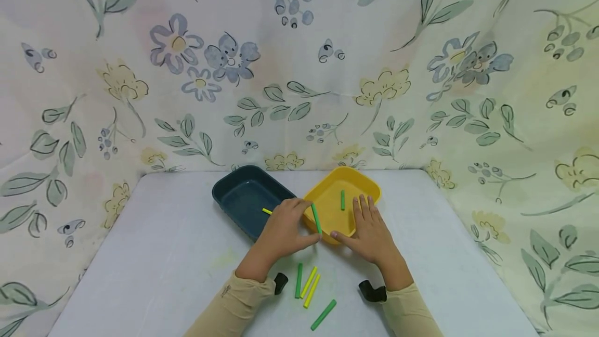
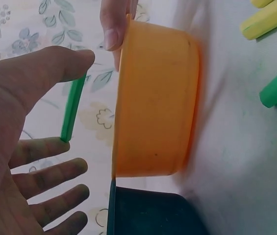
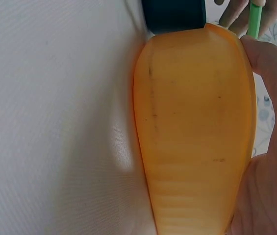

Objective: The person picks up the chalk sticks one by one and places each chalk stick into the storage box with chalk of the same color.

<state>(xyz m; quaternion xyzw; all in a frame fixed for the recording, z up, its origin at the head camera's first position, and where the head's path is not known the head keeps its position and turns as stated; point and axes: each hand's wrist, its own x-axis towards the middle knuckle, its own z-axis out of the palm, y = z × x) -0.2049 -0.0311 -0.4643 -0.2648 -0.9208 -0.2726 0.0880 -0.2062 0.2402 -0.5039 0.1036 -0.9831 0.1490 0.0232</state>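
Pinched between thumb and index finger of left hand: green stick, above rim height of yellow tray. Straight-fingered at that rim: right hand. Inside: second green stick. In adjacent dark tray: yellow stick. On table: two green sticks, two yellow sticks.

I see the left grip pinching a green stick by its ends, near an orange tub; a dark tub adjoins the tub, yellow sticks on the table.
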